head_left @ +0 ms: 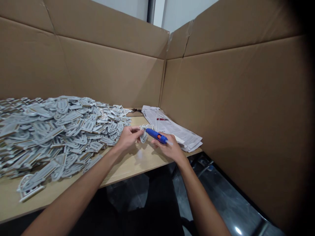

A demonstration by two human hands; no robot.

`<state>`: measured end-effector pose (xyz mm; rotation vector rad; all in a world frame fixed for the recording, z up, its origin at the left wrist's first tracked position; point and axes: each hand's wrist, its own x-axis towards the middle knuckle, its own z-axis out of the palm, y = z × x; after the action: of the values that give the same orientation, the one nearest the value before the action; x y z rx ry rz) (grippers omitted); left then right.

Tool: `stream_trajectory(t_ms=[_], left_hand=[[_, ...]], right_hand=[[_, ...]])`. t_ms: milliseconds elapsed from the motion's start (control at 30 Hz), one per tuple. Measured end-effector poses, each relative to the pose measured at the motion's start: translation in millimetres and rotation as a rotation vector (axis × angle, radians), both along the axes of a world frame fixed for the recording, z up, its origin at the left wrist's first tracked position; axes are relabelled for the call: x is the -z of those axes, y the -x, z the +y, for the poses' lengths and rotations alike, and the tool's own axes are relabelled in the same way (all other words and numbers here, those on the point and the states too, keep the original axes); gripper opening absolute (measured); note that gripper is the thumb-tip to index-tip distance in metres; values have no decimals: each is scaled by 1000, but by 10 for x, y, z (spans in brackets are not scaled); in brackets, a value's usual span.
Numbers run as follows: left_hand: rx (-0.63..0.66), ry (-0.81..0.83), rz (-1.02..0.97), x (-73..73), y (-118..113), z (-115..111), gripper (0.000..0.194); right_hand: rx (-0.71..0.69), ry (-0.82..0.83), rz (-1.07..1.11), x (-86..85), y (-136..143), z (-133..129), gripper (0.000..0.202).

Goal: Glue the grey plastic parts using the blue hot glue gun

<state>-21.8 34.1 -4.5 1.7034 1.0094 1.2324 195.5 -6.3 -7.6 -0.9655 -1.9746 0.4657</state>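
Note:
Near the middle of the wooden table, my left hand (129,137) pinches a small grey and white flat piece (143,136) between thumb and fingers. My right hand (169,146) is wrapped round a blue pen-shaped tool (156,135) with an orange part and a clear rear end. The tool's tip points left and meets or nearly meets the piece; the exact contact is too small to tell. A large heap of similar grey pieces (71,121) lies to the left of my left hand.
Tall cardboard walls (110,68) stand behind and to the right. Printed paper sheets (172,129) lie at the table's right end, with a small red item (162,119) on them. The table's front edge (133,174) runs below my forearms.

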Motion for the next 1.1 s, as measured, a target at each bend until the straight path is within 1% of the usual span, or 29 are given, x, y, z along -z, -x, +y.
stream_trajectory(t_ms=[133,300,433,600,667,767,800,867,967,1033,1100], left_hand=[[-4,-4,2,-21,-6,-23,26],[-42,-16,43,-66,-23,-77,29],[-76,-35,78,-50,-14,-60,28],[-36,-33,93,-22,39,-10,29],[-23,-3,85,-25,49,1,29],[14,127,-41,-42,37,7,26],[32,174,-93,-52,27,5,24],[64,250,-167,-81,8,-9,24],[82,324,-204,-140,-5,-57,24],[107,350,-203,-177,-2,-105,23],[184,378,-159,-200,5,-159,20]], right_hand=[[-4,8,-26,12,1,14,28],[42,-33,-98,19,21,-11,29],[56,-54,-188,-1,70,-71,24],[137,-100,-342,-62,123,-143,17],[182,-154,-417,-67,137,-159,17],[285,-252,-497,-24,168,-150,14],[324,-286,-491,0,178,-139,12],[393,-342,-408,48,187,-110,12],[407,-333,-190,87,168,-70,20],[354,-231,-16,85,148,-46,26],[245,-57,184,70,141,-16,32]])
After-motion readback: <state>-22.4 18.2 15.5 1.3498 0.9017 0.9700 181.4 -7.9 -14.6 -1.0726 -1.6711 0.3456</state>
